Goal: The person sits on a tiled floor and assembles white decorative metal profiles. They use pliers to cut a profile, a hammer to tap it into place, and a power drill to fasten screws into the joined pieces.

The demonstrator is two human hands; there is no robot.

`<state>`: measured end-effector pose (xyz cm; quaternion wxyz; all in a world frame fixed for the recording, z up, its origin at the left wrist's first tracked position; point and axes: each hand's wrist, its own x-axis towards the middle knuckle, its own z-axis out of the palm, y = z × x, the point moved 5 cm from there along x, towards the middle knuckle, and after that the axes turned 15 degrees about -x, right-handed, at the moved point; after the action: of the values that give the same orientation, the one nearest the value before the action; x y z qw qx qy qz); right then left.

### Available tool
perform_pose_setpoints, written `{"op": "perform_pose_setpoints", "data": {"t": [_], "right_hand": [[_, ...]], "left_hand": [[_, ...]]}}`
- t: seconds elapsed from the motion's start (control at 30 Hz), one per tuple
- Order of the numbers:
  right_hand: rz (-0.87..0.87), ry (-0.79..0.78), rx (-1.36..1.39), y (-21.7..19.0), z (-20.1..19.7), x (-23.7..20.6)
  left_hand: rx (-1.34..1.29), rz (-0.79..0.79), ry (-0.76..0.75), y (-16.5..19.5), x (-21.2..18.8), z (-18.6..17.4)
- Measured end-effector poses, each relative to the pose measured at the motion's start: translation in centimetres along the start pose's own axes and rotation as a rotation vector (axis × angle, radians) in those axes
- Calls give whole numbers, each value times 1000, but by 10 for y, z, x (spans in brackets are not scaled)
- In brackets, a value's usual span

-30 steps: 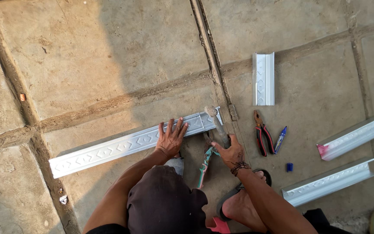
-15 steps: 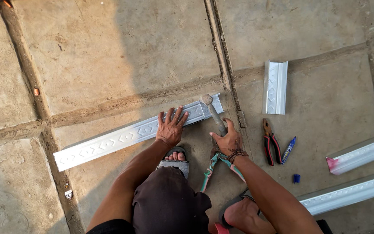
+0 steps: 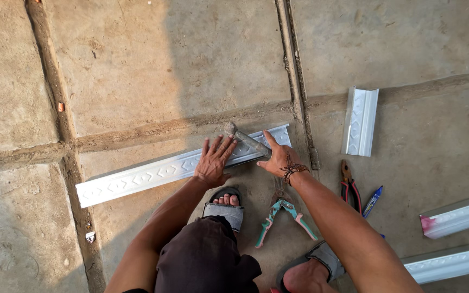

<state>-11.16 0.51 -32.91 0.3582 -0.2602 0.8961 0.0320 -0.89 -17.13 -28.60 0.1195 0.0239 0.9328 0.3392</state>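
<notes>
A long white embossed moulding strip lies on the concrete floor in front of me. My left hand presses flat on it, fingers spread, near its right end. My right hand grips the handle of a small hammer, whose head rests over the strip just right of my left hand's fingers. Green-handled snips lie on the floor below my right wrist.
A short moulding piece lies to the upper right. Red-handled pliers and a blue marker sit right of my arm. Two more strips lie at the right edge. My sandalled feet are below.
My right hand with the hammer has moved left onto the strip, the head now lying by my left fingers. My left hand stays pressed on the strip.
</notes>
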Motion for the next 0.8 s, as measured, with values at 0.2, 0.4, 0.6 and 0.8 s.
{"op": "perform_pose_setpoints", "data": {"t": [0.2, 0.4, 0.6, 0.8], "right_hand": [[47, -51, -22, -11, -6, -2], [33, 0, -83, -13, -6, 0], [95, -36, -39, -10, -2, 1], [181, 59, 93, 8, 0, -14]], "left_hand": [[-4, -57, 116, -15, -11, -8], [72, 28, 191, -11, -12, -10], [49, -97, 55, -14, 3, -13], [15, -202, -15, -13, 6, -13]]}}
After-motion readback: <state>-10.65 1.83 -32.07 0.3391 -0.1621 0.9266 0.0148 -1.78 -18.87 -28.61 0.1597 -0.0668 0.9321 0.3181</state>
